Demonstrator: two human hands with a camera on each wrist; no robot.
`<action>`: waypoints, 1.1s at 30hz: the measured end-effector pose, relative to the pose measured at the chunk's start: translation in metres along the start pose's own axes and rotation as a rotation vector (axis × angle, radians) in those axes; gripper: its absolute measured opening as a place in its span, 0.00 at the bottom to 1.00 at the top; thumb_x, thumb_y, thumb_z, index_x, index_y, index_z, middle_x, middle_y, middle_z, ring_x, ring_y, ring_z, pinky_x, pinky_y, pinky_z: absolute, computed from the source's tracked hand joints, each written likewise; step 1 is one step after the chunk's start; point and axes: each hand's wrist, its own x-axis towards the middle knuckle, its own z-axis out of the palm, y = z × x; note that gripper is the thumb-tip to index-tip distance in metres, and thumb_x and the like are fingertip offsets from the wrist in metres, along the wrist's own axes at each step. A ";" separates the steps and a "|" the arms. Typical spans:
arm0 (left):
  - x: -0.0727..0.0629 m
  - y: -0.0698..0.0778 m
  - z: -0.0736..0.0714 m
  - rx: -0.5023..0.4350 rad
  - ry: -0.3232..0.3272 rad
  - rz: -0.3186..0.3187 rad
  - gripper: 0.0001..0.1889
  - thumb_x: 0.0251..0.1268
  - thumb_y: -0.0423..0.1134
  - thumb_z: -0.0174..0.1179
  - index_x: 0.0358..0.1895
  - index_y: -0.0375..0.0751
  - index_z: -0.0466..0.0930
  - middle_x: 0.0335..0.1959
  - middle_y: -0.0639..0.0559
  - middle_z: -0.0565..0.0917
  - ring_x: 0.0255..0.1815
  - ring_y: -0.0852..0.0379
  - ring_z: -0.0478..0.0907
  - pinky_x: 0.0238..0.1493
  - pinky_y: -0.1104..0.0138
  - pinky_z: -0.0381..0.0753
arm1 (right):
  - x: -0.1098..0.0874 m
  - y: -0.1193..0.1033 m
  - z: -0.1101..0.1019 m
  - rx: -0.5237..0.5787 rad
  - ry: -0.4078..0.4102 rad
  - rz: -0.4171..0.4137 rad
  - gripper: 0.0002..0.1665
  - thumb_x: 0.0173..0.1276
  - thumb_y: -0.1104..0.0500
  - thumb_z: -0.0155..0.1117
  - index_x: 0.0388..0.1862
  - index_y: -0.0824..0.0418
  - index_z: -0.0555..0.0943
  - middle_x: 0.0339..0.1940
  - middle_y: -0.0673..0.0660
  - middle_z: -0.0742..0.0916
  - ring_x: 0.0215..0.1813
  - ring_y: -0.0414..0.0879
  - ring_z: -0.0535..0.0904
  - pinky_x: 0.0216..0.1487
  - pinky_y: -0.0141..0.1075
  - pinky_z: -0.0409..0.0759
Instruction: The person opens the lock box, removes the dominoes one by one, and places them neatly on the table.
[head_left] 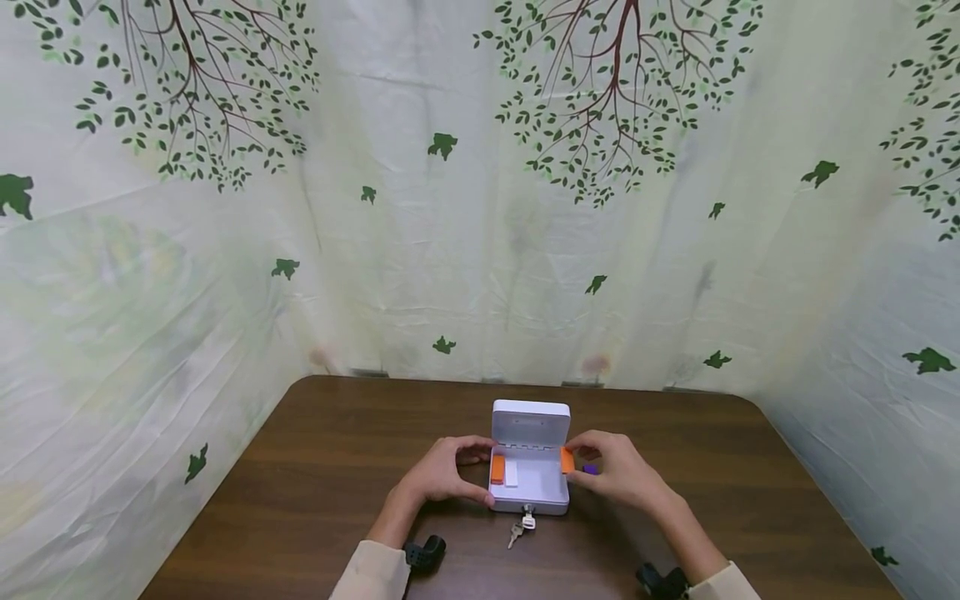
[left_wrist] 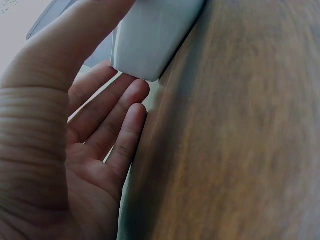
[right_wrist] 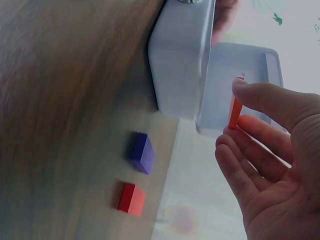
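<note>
A small white metal lockbox point(head_left: 536, 487) lies on the table with its hinged lid point(head_left: 532, 423) raised. My left hand point(head_left: 438, 473) grips its left side, thumb at the front corner and fingers toward the back. Between thumb and fingertips, my right hand point(head_left: 621, 471) pinches an orange block point(right_wrist: 234, 110) at the box's right rim. Inside, along the left wall, another orange block point(head_left: 498, 469) sits beside a white block point(head_left: 512, 473). A key point(head_left: 528, 522) is in the front lock, and a second key point(head_left: 516, 532) hangs from it.
A purple block point(right_wrist: 143, 152) and a red block point(right_wrist: 131, 198) lie on the wooden table point(head_left: 337, 467) right of the box; the right hand hides the red one in the head view. A leaf-printed curtain point(head_left: 517, 250) stands behind the table's far edge.
</note>
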 end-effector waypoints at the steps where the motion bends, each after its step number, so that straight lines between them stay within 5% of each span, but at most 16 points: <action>1: 0.000 0.000 0.000 0.000 0.000 0.001 0.43 0.43 0.55 0.84 0.67 0.50 0.79 0.62 0.60 0.83 0.61 0.61 0.82 0.65 0.68 0.80 | -0.001 0.001 -0.001 0.003 0.001 0.001 0.19 0.59 0.61 0.80 0.50 0.60 0.86 0.45 0.52 0.90 0.46 0.51 0.88 0.49 0.44 0.89; 33: 0.000 0.003 0.000 0.000 -0.003 -0.007 0.43 0.43 0.55 0.84 0.67 0.52 0.79 0.63 0.61 0.83 0.63 0.60 0.81 0.66 0.68 0.80 | -0.040 0.044 -0.025 -0.088 -0.002 0.189 0.20 0.61 0.51 0.80 0.51 0.53 0.86 0.46 0.46 0.89 0.47 0.45 0.85 0.49 0.39 0.87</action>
